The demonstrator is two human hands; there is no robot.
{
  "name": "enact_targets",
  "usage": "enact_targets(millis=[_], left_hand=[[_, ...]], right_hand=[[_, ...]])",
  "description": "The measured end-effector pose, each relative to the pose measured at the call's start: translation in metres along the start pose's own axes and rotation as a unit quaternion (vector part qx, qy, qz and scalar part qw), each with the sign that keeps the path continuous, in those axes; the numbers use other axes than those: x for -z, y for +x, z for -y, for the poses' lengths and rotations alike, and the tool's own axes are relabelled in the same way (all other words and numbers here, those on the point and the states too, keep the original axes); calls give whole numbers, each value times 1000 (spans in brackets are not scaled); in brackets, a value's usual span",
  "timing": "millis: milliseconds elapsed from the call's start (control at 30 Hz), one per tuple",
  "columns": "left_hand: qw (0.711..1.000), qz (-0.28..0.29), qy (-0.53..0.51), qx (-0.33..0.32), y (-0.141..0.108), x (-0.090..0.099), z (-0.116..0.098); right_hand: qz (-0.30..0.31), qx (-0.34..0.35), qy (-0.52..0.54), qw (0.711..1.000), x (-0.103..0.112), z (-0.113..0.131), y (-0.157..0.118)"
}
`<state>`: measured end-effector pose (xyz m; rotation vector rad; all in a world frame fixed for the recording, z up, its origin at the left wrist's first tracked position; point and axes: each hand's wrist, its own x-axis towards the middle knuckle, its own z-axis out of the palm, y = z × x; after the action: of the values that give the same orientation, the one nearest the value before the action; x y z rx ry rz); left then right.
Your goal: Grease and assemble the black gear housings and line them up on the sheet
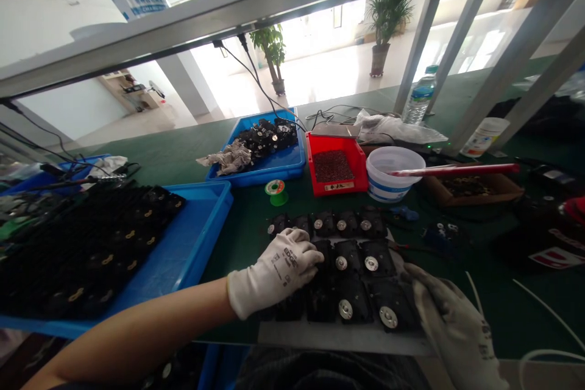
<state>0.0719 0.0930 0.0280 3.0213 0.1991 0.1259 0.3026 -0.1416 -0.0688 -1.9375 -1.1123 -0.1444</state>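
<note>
Rows of black plastic units with silver round discs lie on a flat grey plate (329, 336) in front of me. One black unit (350, 259) sits near the middle, and another (388, 304) at the near right corner. My left hand (286, 265), in a white work glove, reaches over the left part of the rows. Its fingers curl down onto the units there, and what they grip is hidden beneath them. My right hand (452, 317), also gloved, lies along the right edge of the plate with its fingers stretched out beside the units.
Left stands a large blue tray (201, 237) with many black units. Behind are another blue tray (274, 170), a solder spool (276, 193), a red bin (315, 180) of small brown pieces, a white tub (388, 186) and a cardboard box (498, 195). Metal shelving (205, 12) crosses above.
</note>
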Motion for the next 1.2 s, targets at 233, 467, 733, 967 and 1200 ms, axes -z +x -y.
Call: enact_targets(millis=[233,467,733,967,1200], left_hand=[[999,5,30,-30,5,1,-3],[998,2,44,-55,4,3,0],[998,-5,35,-44,3,-5,1],[997,28,32,-57,7,-1,2],[994,67,60,-65,10,3,0]], right_hand=[[-10,17,-9,1000,-1,0,2],[-16,23,-16,999,0,2,2],[-20,51,-35,998,3,6,6],[-15,61,-24,998,2,5,7],[-6,72,-42,996,5,6,8]])
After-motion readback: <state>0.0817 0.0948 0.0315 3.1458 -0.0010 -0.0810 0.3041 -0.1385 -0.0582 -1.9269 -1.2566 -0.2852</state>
